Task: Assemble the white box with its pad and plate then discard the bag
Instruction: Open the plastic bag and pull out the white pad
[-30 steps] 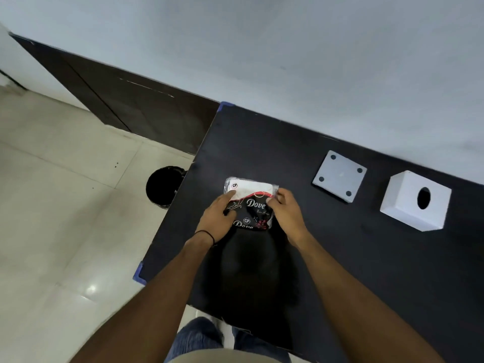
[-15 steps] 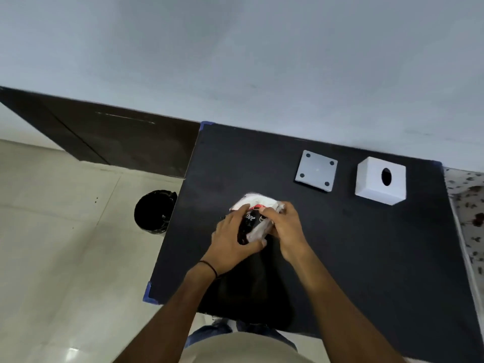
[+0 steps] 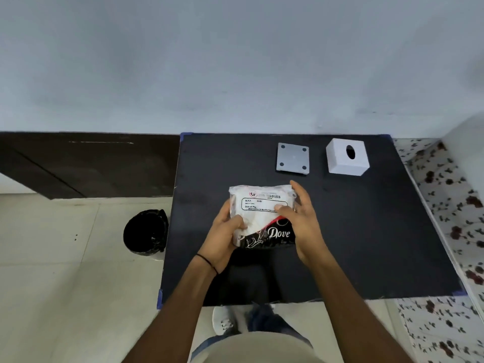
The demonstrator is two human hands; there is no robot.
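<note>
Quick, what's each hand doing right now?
Left hand: closed on the tissue pack.
Right hand: gripping the same pack's right side.

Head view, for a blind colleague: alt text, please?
Both hands, left hand and right hand, hold a clear plastic tissue bag above a black table. Behind lie a grey square plate and white cube box.

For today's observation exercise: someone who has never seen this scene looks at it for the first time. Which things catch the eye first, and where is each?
First comes the tissue pack, held above the middle of the black table between the left hand and the right hand. Next, at the table's far edge, stand the white box with its dark oval hole and, to its left, the grey plate. A black bin sits on the floor left of the table.
</note>
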